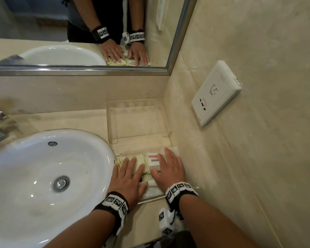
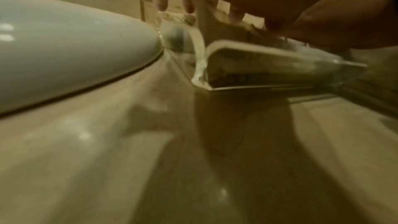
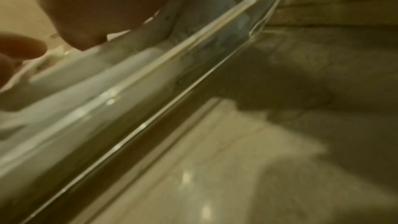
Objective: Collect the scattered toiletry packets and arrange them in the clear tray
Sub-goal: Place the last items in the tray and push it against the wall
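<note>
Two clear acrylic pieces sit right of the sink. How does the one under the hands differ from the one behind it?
The near tray holds toiletry packets; the far stand is empty. The left hand and right hand lie flat on the near tray's packets; nothing touches the far stand. The far stand has a back ledge with round holes; the near tray shows none. Both are clear, on the counter.

Toiletry packets [image 1: 141, 162]: pale green and white, one with a red and a grey stripe; lying flat, side by side in the clear tray [image 1: 150, 198] right of the sink [image 1: 43, 176].
</note>
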`<state>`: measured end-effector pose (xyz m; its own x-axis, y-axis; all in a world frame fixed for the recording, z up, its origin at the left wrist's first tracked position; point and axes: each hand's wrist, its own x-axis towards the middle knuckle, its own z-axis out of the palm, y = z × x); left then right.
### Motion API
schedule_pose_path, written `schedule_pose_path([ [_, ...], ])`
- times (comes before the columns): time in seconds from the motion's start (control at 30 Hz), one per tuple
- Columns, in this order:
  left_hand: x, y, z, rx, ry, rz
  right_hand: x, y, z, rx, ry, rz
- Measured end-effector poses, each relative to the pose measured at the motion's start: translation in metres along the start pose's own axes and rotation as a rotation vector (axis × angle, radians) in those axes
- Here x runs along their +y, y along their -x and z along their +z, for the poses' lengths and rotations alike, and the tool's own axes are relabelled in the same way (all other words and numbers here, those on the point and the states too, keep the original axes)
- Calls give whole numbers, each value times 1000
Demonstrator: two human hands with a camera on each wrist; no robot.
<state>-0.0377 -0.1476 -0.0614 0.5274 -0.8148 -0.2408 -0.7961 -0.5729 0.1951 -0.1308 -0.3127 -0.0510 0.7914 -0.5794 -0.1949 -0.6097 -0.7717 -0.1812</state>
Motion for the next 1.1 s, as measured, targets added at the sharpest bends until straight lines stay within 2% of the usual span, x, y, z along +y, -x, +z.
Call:
schedule_pose_path([
  [0.2,-1,-7,12,15,-14,58,15,-8,9,16,34,-104],
  [0.37,-3,-10,16,28,-11,78,17,-12,16,27,-60,-115],
  [0.5,-5,-13,16,55,-8,85,17,-15,17,99,-136,-116],
  [0.63,-3,-14,13,67,3,97,18,-15,24,174,-113,-156],
  [1.1,-4,-17,12,49,-29,116,19,-13,26,42,-52,-153],
])
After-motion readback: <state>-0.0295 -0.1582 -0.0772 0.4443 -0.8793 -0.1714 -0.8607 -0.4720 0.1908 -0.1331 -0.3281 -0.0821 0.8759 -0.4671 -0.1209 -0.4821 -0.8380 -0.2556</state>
